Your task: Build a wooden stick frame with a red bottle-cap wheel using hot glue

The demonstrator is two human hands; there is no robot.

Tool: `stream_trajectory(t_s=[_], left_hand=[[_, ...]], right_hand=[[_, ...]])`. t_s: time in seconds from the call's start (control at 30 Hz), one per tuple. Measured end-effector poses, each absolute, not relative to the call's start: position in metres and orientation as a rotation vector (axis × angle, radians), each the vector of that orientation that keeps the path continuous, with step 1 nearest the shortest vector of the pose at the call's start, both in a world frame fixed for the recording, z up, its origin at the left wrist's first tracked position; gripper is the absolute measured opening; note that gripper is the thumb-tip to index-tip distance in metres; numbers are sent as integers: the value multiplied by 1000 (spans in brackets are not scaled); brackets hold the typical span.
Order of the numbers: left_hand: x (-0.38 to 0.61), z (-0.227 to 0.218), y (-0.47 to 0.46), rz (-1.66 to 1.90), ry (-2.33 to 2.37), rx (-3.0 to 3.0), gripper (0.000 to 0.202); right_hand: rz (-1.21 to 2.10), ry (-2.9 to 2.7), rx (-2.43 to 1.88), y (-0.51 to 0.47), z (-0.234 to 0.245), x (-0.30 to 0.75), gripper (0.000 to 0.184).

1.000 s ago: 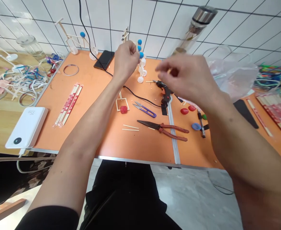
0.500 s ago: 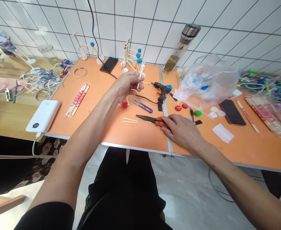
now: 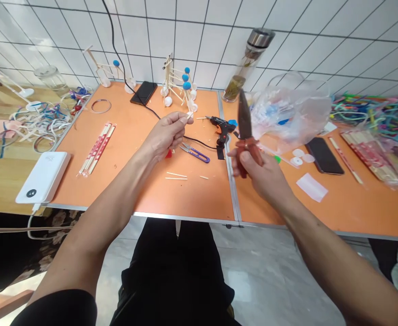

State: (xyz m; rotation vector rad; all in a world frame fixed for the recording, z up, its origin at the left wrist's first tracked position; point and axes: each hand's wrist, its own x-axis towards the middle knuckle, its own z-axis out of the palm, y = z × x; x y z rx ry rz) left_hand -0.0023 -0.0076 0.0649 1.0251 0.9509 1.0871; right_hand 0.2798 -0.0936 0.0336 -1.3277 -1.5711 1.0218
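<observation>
Left fingers (image 3: 181,123): pinching a pale stick (image 3: 189,115), mostly hidden
Right fingers (image 3: 234,163): curled round red-handled pliers (image 3: 245,122)
Pliers' nose: toward the tiled wall (image 3: 161,27), right of the stick, apart
Stick's visible end: slanting away, rightward
Hand nearer stick: left

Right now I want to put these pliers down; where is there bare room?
The pliers could go on bare tabletop between the two thin sticks and its front edge, or right of the white slip. It's crowded around the glue gun and the plastic bag.
</observation>
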Motion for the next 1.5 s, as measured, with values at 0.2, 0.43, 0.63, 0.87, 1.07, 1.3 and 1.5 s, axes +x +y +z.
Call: stream_trajectory(t_s=[0.2, 0.43, 0.63, 0.87, 1.07, 1.3, 1.5], left_hand=[[1, 58, -12, 1125, 915, 1071, 10], [6, 52, -12, 1124, 910, 1176, 16], [9, 51, -15, 1078, 888, 1212, 15], [12, 57, -20, 1042, 935, 1218, 11], [13, 56, -20, 1028, 955, 1213, 12], [14, 54, -20, 1040, 964, 1211, 13], [15, 52, -19, 1057, 947, 1208, 13]], right_hand=[[1101, -1698, -1220, -34, 44, 241, 66], [1105, -1797, -1161, -27, 23, 242, 62], [1012, -1905, -1190, -30, 17, 246, 70], [831, -1970, -1234, -31, 16, 247, 70], [609, -2060, -1266, -31, 16, 247, 52], [436, -2118, -1328, -28, 9, 248, 43], [404, -2129, -1304, -27, 7, 247, 41]])
